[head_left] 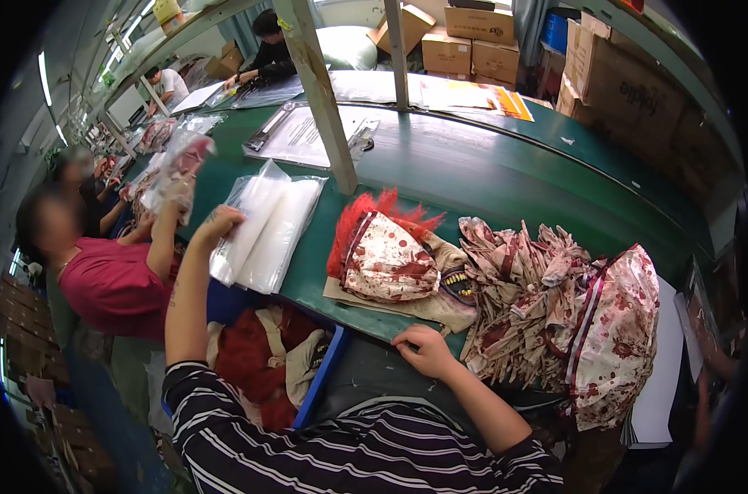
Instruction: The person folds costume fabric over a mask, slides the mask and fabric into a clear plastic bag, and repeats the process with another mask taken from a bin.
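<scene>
My left hand (219, 224) is at the left edge of a stack of clear plastic bags (277, 226), its fingers closed on the edge of a bag. My right hand (423, 349) rests at the near edge of the green table (320, 296), fingers loosely bent and apart, with nothing seen in it. Just beyond it lies a clown mask (452, 288) with red hair (397, 207) and yellow teeth, partly covered by a white cloth piece spattered red (393, 259). To the right is a heap of blood-stained rubber gloves (518, 288).
Another red-spattered cloth pile (617, 337) sits on the right beside white sheets (658, 370). A blue bin (329, 370) holds red and beige cloth below the table. A co-worker in a red shirt (119, 284) raises a bagged item (189, 160). A post (320, 99) rises from the table.
</scene>
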{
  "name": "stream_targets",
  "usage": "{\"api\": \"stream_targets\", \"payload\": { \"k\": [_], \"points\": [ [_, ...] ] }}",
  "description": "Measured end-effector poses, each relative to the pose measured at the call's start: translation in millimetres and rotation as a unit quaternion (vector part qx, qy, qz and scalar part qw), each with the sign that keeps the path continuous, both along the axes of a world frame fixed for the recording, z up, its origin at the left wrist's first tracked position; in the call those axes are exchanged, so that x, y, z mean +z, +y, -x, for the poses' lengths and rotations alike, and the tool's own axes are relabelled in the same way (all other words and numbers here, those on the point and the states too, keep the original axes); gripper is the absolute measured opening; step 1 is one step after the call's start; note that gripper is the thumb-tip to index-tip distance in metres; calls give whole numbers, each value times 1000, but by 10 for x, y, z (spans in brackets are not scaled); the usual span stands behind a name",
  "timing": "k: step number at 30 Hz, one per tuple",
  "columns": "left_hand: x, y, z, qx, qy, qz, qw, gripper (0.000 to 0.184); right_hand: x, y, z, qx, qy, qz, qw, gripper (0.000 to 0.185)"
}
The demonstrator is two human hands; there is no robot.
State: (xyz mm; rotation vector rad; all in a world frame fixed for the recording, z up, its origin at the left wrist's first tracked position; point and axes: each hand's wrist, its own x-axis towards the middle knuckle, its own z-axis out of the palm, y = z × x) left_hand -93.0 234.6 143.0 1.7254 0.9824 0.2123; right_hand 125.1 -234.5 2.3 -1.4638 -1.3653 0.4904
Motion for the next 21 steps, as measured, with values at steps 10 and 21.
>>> {"api": "stream_targets", "payload": {
  "k": [10, 21],
  "points": [
    [1408, -314, 45, 33, -414, 46, 909, 6, -12, -5, 23, -3, -11, 1, 1000, 11],
    [102, -3024, -544, -307, -121, -217, 919, 21, 751, -140, 399, -54, 376, -19, 925, 9]
  ]
}}
